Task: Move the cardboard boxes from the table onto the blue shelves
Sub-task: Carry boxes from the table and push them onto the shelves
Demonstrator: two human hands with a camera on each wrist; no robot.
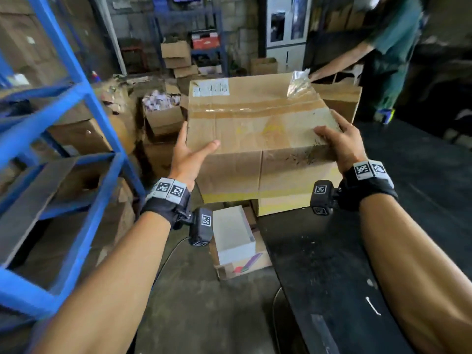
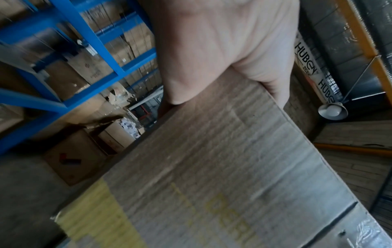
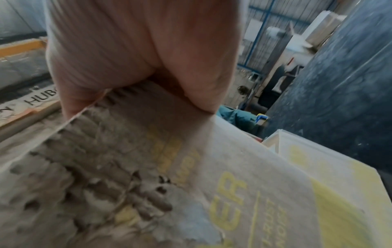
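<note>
The tall blue metal shelves (image 1: 84, 103) are standing at the left. The left hand (image 1: 190, 154) is clasping the large taped brown cardboard box's (image 1: 258, 123) near left corner, thumb on top. The right hand (image 1: 342, 141) is gripping its near right corner, fingers curled over the top, the box sitting between both hands over the black table's (image 1: 332, 264) left edge.

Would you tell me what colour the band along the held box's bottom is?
Pale yellow band, clearest in the head view.
</note>
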